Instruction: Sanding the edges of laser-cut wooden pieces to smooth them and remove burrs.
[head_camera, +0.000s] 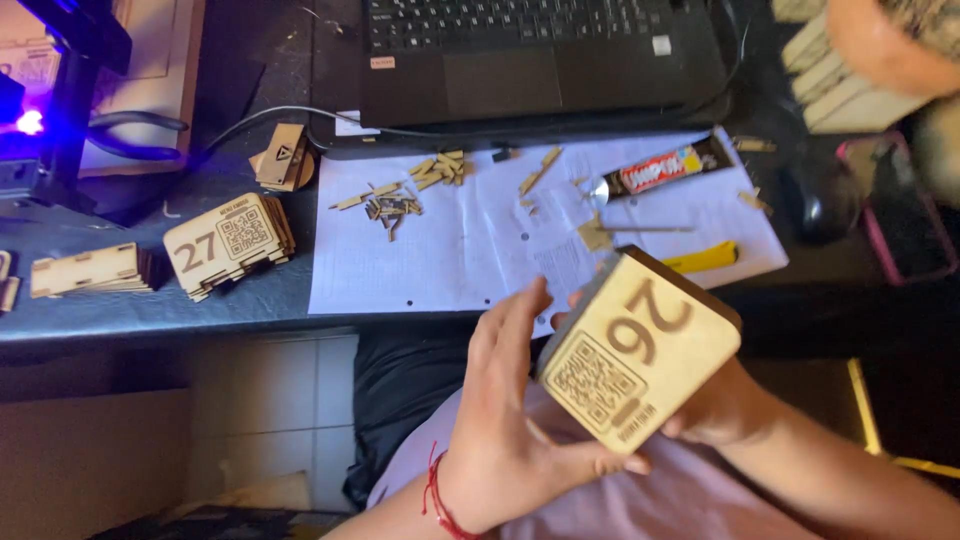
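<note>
Spanning the far desk (120, 315), a laptop (540, 60) sits beyond white paper (450, 250). Near the lap, both hands clasp a tilted wooden box (640, 350): left hand (510, 400) cups its left side, right hand (705, 415) grips underneath, mostly hidden.

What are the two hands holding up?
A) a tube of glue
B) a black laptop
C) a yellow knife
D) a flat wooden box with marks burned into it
D: the left hand and right hand grip a pale wooden box between them, above the lap; the laptop, yellow knife and glue tube lie untouched on the desk.
</note>
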